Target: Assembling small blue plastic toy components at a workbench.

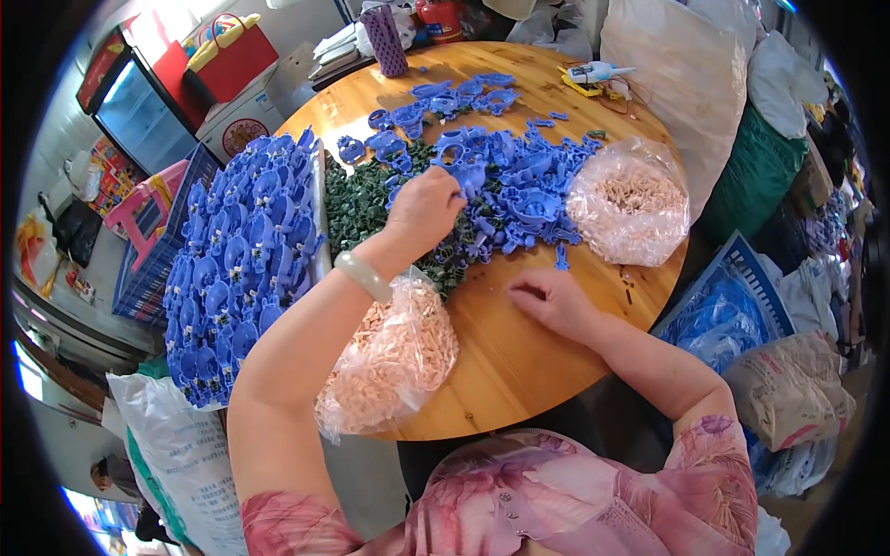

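My left hand (426, 208), with a pale bangle (363, 275) on its wrist, reaches over the pile of blue plastic parts (533, 199). Its fingers are closed at a blue plastic part (469, 178) and seem to grip it. Dark green small parts (357, 199) lie heaped beside and under that hand. Above the near right of the wooden table (501, 371), my right hand (556, 301) has its fingers curled together; whatever they may hold is hidden. A single small blue piece (562, 258) lies just beyond it. Below my left forearm sits a clear bag of small peach-coloured pieces (394, 347).
A tray loaded with rows of blue assemblies (246, 264) stands left. Another bag of peach pieces (630, 204) sits at the table's right. Farther back are a white-and-blue tool (598, 72) with wires and a purple perforated cylinder (384, 42). Sacks (788, 389) flank the table.
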Demonstrator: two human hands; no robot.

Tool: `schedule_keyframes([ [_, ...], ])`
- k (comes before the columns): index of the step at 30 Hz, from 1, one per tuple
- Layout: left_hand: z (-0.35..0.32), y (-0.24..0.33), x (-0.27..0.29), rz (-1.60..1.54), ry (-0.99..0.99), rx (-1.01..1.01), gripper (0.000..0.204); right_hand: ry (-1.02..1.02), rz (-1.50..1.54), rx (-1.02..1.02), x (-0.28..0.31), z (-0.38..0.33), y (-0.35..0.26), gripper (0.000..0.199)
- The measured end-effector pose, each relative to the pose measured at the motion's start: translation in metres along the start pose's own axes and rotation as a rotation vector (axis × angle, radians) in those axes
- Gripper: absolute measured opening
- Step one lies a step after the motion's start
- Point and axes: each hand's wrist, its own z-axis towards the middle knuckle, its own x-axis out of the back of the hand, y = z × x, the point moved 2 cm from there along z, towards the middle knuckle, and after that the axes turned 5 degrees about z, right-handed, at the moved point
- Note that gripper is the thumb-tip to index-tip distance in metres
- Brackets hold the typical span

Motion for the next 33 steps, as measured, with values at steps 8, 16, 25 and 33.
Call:
schedule_keyframes([
  [8,-0.065,0.089,0.038,0.08,0.037,-0.352,0.017,0.109,0.667,-0.497,0.031,0.03,-0.027,0.04],
  [16,-0.109,0.102,0.025,-1.028,0.092,0.312,0.032,-0.059,0.393,-0.276,0.032,0.032,-0.029,0.013],
  [25,-0.121,0.119,-0.01,-2.114,-0.179,0.594,0.039,-0.183,0.187,-0.116,0.021,0.037,-0.029,0.016],
  [33,-0.099,0.083,0.014,-2.056,0.384,0.564,0.035,-0.096,0.05,-0.063,0.02,0.091,-0.016,0.024],
])
